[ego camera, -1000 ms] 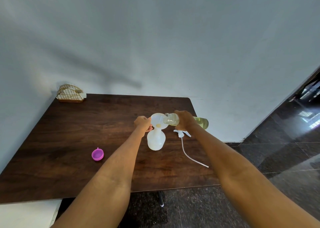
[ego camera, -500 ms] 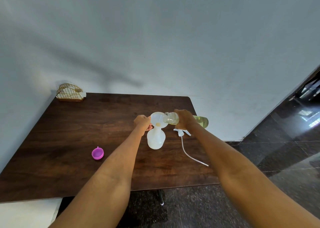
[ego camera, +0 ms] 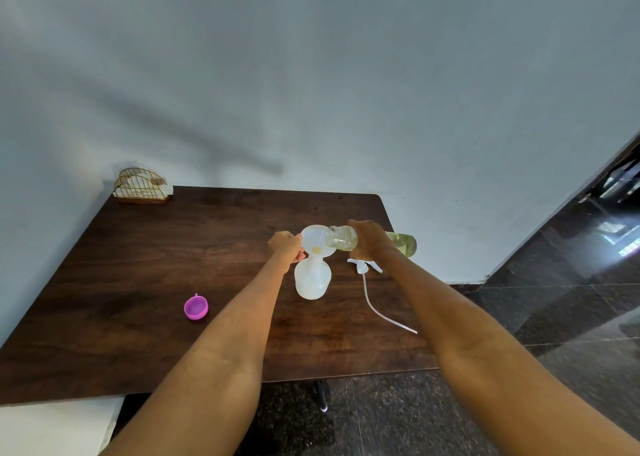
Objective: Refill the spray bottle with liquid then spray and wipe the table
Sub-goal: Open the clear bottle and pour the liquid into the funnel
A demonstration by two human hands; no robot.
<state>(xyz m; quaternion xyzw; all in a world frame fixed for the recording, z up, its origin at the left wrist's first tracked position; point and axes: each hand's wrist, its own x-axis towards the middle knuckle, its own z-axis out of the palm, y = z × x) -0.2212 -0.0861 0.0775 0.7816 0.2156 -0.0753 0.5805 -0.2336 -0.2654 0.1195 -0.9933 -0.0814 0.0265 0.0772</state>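
A white translucent spray bottle (ego camera: 312,279) stands upright on the dark wooden table (ego camera: 145,282), with a white funnel (ego camera: 313,239) in its neck. My left hand (ego camera: 285,246) grips the funnel's left rim. My right hand (ego camera: 369,239) holds a clear refill bottle (ego camera: 403,244) of yellowish liquid tipped almost level, its open mouth over the funnel. A little yellow liquid sits at the funnel's bottom. The white spray head (ego camera: 363,266) with its long tube lies on the table right of the bottle.
A purple cap (ego camera: 196,307) lies on the table to the left. A gold wire napkin holder (ego camera: 140,185) stands at the far left corner by the wall. The table's right edge borders a dark tiled floor (ego camera: 554,317).
Both hands and the tilted refill bottle stay in place over the funnel. The view has shifted slightly.
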